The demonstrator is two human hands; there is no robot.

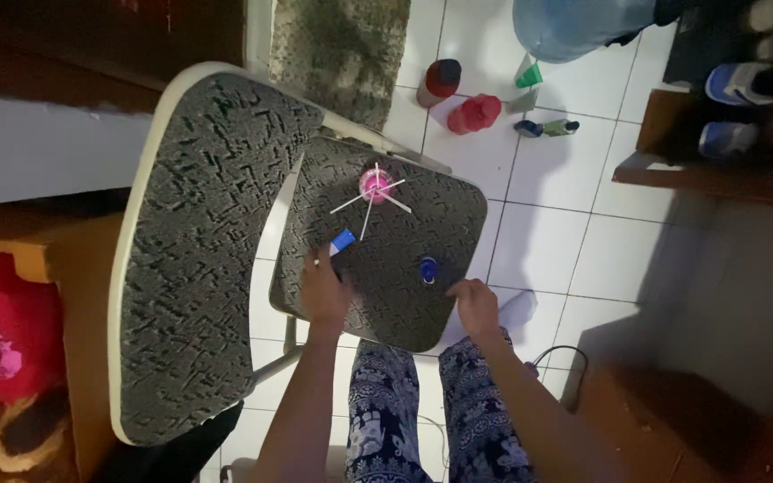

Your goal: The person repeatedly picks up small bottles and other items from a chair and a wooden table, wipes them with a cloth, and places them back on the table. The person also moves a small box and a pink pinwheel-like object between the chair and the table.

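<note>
My left hand [325, 289] rests on the grey patterned chair seat [404, 241] and holds a small blue flat piece [343, 240] at its fingertips. My right hand [475, 307] grips the seat's near right edge, fingers curled over it. A small blue round cap-like object [428, 268] lies on the seat between my hands. Farther on the seat stands a small pink cup [375, 184] with several thin white sticks [369, 201] splayed around it.
The chair's backrest [194, 250] stands to the left. On the white tiled floor beyond lie a red cup [474, 114], a dark red can [439, 81], small green items [530, 75] and a large water bottle [574, 27]. A rug [337, 49] lies ahead, shoes [744, 85] at right.
</note>
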